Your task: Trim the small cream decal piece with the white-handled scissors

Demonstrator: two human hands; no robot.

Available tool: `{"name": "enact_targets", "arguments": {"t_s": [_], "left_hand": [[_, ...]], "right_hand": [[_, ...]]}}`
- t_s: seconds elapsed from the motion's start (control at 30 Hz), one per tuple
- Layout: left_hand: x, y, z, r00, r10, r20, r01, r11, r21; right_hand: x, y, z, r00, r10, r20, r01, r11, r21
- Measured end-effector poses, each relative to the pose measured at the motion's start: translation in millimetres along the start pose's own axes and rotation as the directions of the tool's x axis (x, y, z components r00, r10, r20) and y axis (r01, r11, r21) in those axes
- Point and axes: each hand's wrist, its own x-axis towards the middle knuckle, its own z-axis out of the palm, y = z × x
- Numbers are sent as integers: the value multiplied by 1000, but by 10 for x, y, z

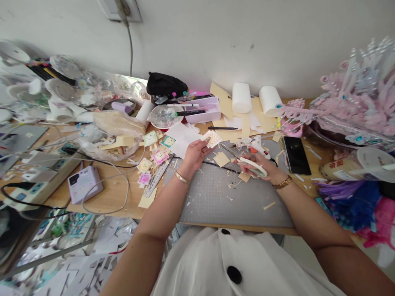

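Note:
My left hand (196, 155) pinches a small white square of paper (212, 139) with a yellowish pattern on it. In my right hand (257, 166) is a pair of scissors (253, 166) with pale handles; the blades point left toward the patterned square. Whether the blades touch the paper I cannot tell. Below both hands lies a grey cutting mat (216, 201) strewn with paper scraps. A tan paper square (221, 159) rests between the hands. Left of my left hand are a white sheet (180, 137) and several small coloured cards with faces, among them a pink card (160, 155).
A metal ruler (156, 181) lies at the mat's left edge. Right of the mat are a black phone (296, 155) and a drink cup (354, 164). Behind stand two white rolls (241, 98), a lilac tray (203, 111) and a black pouch (166, 85). Cables (126, 185) cross the left side.

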Motion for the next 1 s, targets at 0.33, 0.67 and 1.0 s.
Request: {"name": "enact_targets", "arguments": {"t_s": [0.33,0.67,1.0], "left_hand": [[4,-22,-10,999,23,27,-24,998,55],[13,-57,-6,998,44,34,-47,994,103],[-8,-72,11,997,62,54,-70,984,164]], "right_hand": [[-6,20,47,994,-97,-44,96,995,-15],[-172,-55,270,896,-444,18,219,406,-887],[-405,-120,694,953,-284,105,71,-129,-989]]}}
